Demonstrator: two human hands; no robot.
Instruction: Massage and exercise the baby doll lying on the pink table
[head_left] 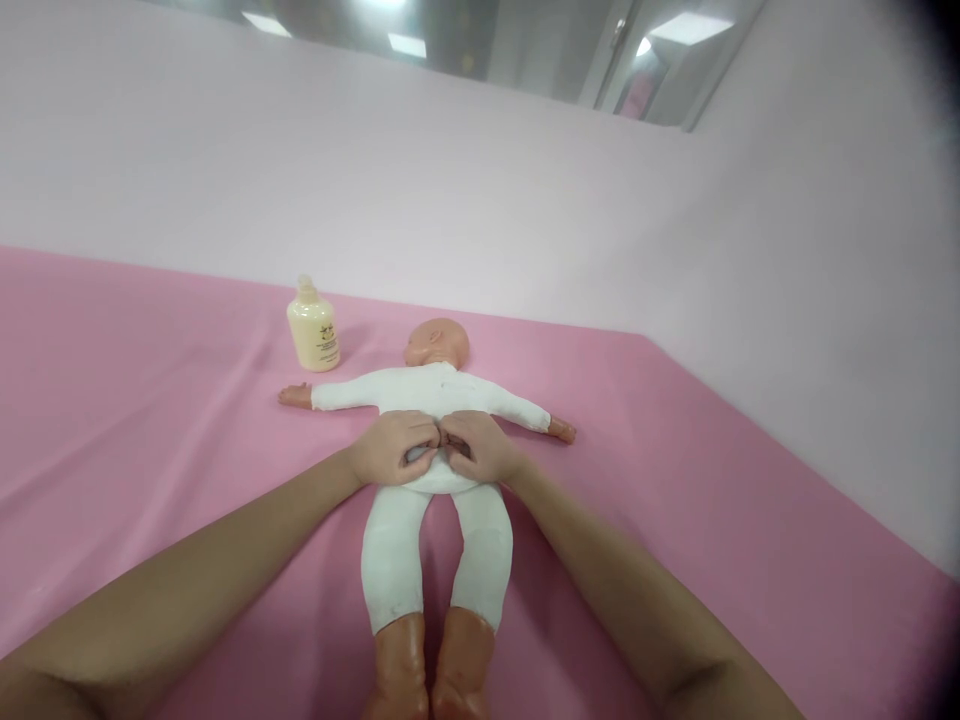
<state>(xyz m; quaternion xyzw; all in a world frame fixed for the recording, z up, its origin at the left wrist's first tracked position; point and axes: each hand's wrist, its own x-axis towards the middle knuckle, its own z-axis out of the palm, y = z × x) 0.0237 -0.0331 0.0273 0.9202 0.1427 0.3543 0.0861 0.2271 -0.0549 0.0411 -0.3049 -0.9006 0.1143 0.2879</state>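
A baby doll (394, 540) with a white cloth body lies stretched out on the pink surface, its head turned to the left and its arms spread wide. My left hand (397, 447) rests on the left side of its lower torso, with curled fingers and the thumb drawn in toward them. Close against it, my right hand (478, 446) is curled the same way on the right side. Both hands press or pinch the doll's white body, and their fingertips nearly meet at the middle. The cloth under the fingers is partly hidden.
A cream-coloured pump bottle (313, 335) stands beyond the doll's left-hand arm. Pink sheeting (187, 400) with some wrinkles covers the table. A white wall (337, 180) rises behind and to the right, with a window (525, 50) above it.
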